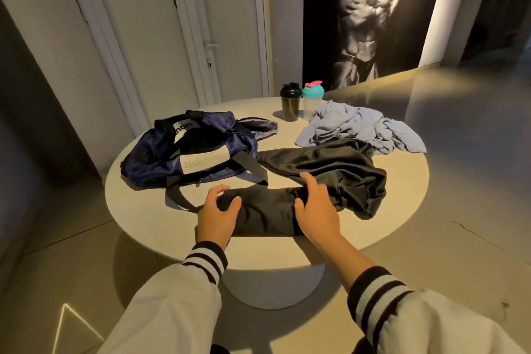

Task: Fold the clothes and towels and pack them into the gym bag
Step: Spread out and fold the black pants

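A black garment (330, 169) lies across the round table (143, 210), one leg stretched toward me, the rest bunched at the right. My left hand (218, 214) grips the near end of that leg with curled fingers. My right hand (314, 205) holds the cloth further right, thumb and fingers round a fold. A navy gym bag (184, 149) with black handles and a white label sits at the table's left, its flap open at the far side. A crumpled light-blue towel (359, 126) lies at the back right.
A black shaker bottle (290, 102) and a clear one with a teal lid (312, 99) stand at the table's far edge. White doors and a large dark wall poster are behind. Bare floor surrounds the pedestal table.
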A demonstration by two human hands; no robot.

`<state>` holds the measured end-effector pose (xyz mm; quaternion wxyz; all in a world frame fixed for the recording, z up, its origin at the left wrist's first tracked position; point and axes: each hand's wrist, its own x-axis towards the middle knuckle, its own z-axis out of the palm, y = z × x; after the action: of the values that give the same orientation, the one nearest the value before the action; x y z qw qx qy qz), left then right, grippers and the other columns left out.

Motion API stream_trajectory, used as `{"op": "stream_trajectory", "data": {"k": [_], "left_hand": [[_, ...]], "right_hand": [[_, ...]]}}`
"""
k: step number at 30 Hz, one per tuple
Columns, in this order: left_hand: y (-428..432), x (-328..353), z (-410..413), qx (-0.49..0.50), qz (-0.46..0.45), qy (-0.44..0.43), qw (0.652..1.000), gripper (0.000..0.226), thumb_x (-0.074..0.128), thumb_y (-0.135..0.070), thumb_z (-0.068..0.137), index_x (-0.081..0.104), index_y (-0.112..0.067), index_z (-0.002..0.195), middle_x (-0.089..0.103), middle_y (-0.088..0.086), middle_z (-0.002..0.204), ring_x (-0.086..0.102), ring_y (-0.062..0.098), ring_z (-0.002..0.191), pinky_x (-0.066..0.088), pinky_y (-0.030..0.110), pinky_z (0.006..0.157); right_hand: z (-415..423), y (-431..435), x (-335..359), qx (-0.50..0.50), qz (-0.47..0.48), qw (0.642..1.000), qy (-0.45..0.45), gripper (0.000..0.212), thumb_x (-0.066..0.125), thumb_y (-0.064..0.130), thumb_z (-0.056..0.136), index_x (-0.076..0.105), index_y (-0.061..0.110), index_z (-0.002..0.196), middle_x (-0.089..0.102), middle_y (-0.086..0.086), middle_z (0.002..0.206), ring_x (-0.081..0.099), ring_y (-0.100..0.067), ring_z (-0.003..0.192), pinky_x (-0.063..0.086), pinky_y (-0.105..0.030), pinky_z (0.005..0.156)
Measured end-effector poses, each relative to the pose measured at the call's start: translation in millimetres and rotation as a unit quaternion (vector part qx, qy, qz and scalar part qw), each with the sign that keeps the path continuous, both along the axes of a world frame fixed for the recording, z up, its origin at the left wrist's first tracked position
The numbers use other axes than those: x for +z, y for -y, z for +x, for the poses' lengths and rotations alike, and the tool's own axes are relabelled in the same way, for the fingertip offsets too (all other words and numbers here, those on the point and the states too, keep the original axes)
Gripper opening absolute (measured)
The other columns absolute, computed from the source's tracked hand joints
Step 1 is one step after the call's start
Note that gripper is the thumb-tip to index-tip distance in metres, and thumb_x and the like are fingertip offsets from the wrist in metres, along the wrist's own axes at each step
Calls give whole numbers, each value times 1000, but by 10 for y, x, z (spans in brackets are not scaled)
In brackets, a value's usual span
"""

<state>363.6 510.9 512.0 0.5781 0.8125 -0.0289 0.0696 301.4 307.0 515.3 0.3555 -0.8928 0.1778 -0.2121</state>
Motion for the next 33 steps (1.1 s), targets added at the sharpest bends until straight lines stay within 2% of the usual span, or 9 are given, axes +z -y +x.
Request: {"op": "stream_trajectory", "data": {"k": [3,7,11,18,20,23,25,30,33], "left_hand": [[41,-14,-7,-4,62,26,998,26,62,-35,96,54,-35,121,64,1,116,61,26,107,56,47,93],[145,-10,-7,7,147,46,988,25,57,-36,97,54,-32,121,66,-1,111,62,24,102,57,45,90],[190,-11,42,18,152,37,988,26,55,-34,98,57,-27,122,66,1,112,62,25,103,56,44,91],[102,-83,58,65,136,93,984,37,52,-34,101,56,-23,136,50,3,143,51,25,127,48,46,102],[112,-74,-7,81,210,176,958,33,51,-28,102,57,-24,134,46,3,145,46,24,131,46,49,104],[180,-95,-87,40,383,333,861,29,59,-19,96,65,-23,123,60,1,132,53,24,125,26,55,117],[254,-110,-154,-17,437,351,828,26,59,-27,95,69,-28,119,68,-7,121,57,18,121,15,53,120],[260,-151,-100,-40,460,257,849,36,43,-43,100,67,-33,126,65,-13,130,50,10,131,14,48,123],[224,-144,-58,-31,438,223,870,37,42,-40,102,64,-32,130,60,-11,137,45,10,135,15,47,123]], "right_hand": [[27,-51,8,-34,-150,988,-19,47,60,21,95,44,32,137,35,-9,144,57,-32,103,52,-44,83],[79,-132,68,-14,-302,953,19,22,62,25,91,66,23,113,55,-5,132,48,-30,123,31,-49,101],[97,-232,-12,55,-242,968,-41,38,31,43,105,59,31,128,60,6,127,51,-18,122,24,-50,114],[68,-107,-133,60,-228,970,-66,47,23,48,106,50,31,141,56,6,138,45,-17,132,26,-47,118],[65,-152,-151,52,-237,968,-69,48,22,47,106,49,30,142,55,6,140,43,-18,135,23,-49,119],[57,-178,-207,43,-253,964,-65,49,21,46,106,47,30,144,54,5,142,40,-18,138,19,-51,121],[52,-175,-236,43,-265,961,-59,50,21,46,105,47,29,144,51,4,145,38,-19,141,18,-52,120],[-3,-143,-255,51,-289,956,23,38,38,42,102,61,24,127,49,-1,125,46,-22,119,35,-47,110],[-2,-150,-248,62,-267,962,-2,44,31,44,103,57,28,135,55,3,121,51,-19,110,40,-41,104]]}}
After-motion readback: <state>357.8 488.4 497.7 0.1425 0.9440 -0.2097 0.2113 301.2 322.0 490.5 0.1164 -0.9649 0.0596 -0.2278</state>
